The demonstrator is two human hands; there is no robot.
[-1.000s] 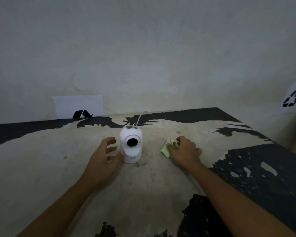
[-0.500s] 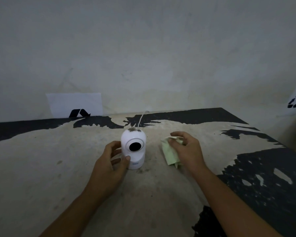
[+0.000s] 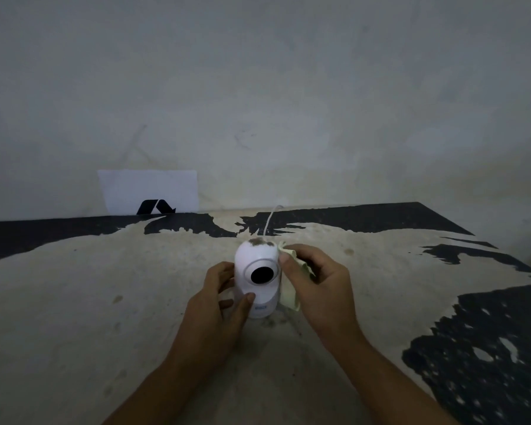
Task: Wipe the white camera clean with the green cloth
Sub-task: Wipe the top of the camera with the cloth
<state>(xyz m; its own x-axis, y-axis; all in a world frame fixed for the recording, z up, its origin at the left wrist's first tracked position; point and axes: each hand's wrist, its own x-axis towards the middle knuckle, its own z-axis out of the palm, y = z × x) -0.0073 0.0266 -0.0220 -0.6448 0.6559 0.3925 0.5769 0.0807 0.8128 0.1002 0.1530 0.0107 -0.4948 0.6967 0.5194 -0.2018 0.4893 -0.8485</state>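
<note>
The white camera (image 3: 256,265) stands upright in the middle of the table, its round black lens facing me and a dark smudge of dirt on its top. My left hand (image 3: 218,305) wraps around the camera's base from the left, thumb on the front. My right hand (image 3: 316,283) holds the pale green cloth (image 3: 290,294) bunched against the camera's right side, near the top; part of the cloth hangs down beside the base.
A white cable (image 3: 270,219) runs from behind the camera toward the wall. The worn table (image 3: 105,317) has black patches at the right and back. A white paper with a black mark (image 3: 149,191) leans on the wall at the back left.
My right hand lifted the cloth off the table and brought it left against the camera. My left hand closed around the camera's base.
</note>
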